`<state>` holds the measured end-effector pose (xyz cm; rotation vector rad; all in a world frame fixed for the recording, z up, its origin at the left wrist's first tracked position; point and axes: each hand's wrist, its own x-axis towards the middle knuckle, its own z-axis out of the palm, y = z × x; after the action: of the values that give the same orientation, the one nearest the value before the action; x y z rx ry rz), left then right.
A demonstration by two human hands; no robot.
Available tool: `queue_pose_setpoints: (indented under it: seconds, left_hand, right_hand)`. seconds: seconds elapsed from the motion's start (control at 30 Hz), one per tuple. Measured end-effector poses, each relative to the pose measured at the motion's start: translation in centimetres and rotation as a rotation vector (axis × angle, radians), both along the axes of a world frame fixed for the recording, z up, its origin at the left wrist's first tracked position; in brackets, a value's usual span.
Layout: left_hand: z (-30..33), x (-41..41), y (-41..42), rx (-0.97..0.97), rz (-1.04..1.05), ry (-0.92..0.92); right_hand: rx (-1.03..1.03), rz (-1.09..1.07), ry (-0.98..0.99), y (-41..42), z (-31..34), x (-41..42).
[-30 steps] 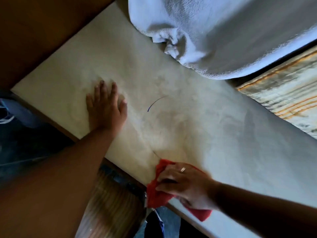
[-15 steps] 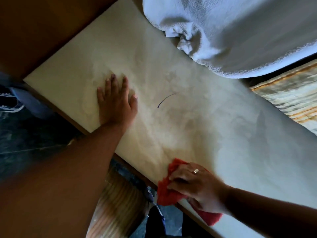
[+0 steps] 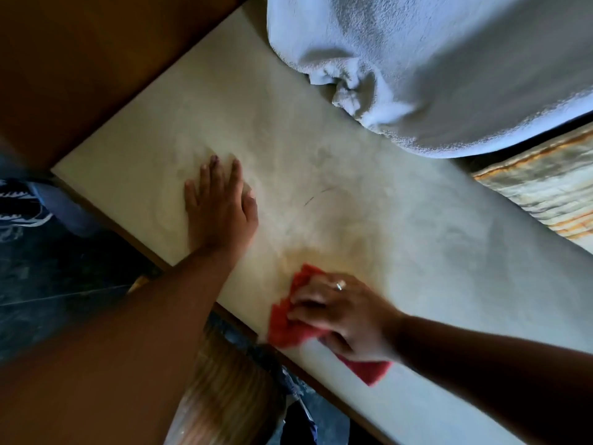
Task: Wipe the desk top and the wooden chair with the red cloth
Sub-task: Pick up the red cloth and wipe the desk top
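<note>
The pale desk top (image 3: 417,239) runs diagonally across the view, with a thin curved pen mark near its middle. My right hand (image 3: 343,313), a ring on one finger, presses the red cloth (image 3: 284,326) flat on the desk close to its near edge; part of the cloth sticks out behind the palm. My left hand (image 3: 218,207) lies flat on the desk, fingers spread, holding nothing. A wooden chair (image 3: 224,390) shows below the desk edge, between my arms.
A white towel (image 3: 433,65) hangs over the desk's far side. A brown wooden panel (image 3: 96,59) borders the desk at top left. A sneaker (image 3: 22,207) lies on the dark floor at left. Striped fabric (image 3: 545,191) lies at right.
My right hand has slid the red cloth from the near edge further onto the desk. The left hand stays planted; the view has shifted a little.
</note>
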<state>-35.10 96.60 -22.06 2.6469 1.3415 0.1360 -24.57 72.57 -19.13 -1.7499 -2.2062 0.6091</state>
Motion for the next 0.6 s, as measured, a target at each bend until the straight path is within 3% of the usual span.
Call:
queue_pose_setpoints:
  seconds: [0.1,0.23,0.33,0.43,0.53,0.6]
  left_hand:
    - [0.1,0.0,0.0,0.017,0.005,-0.004]
    - [0.0,0.1,0.1,0.027,-0.003,-0.008]
    - [0.0,0.0,0.1,0.018,-0.005,-0.003]
    - [0.0,-0.1,0.0,0.009,0.003,-0.014]
    - [0.1,0.0,-0.1,0.008,0.0,-0.011]
    - [0.1,0.0,0.0,0.011,0.002,-0.012]
  right_hand:
    - [0.041,0.133,-0.022,0.0,-0.2,3.3]
    - [0.142,-0.328,-0.128,8.5,0.1,11.0]
    - [0.148,-0.494,-0.149,11.4,-0.1,12.0]
    - [0.178,-0.269,-0.019,7.9,-0.8,6.9]
    - [0.052,0.038,0.084,4.3,-0.8,4.7]
    - [0.103,-0.082,0.13,6.5,-0.5,7.9]
